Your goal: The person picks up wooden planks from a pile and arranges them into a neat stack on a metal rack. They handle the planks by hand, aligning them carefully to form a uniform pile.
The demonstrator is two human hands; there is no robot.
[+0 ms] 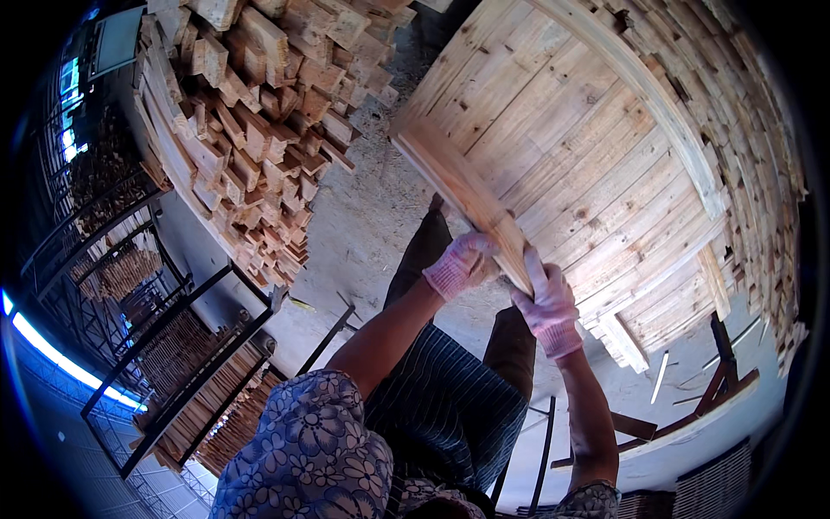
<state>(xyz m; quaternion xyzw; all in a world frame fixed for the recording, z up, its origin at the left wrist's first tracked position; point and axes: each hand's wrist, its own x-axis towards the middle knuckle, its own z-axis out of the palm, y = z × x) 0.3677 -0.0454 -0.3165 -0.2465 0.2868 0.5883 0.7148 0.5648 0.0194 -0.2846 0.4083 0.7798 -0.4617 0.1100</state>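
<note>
A narrow wooden plank (462,195) slants from the upper left down to my hands. My left hand (465,263), in a pinkish knitted glove, is closed against the left edge of its near end. My right hand (550,304), gloved alike, grips that end from the right, with fingers along the side. The plank's far end rests on or just above the near edge of a broad stack of boards (596,164); contact there is unclear. The undersides of both grips are hidden.
A tall pile of cut planks (251,130) stands at the left, and another stack (718,112) lines the far right. Dark metal racks (181,372) hold more wood at lower left. Loose wooden strips (661,376) and a brown frame (718,389) lie at lower right.
</note>
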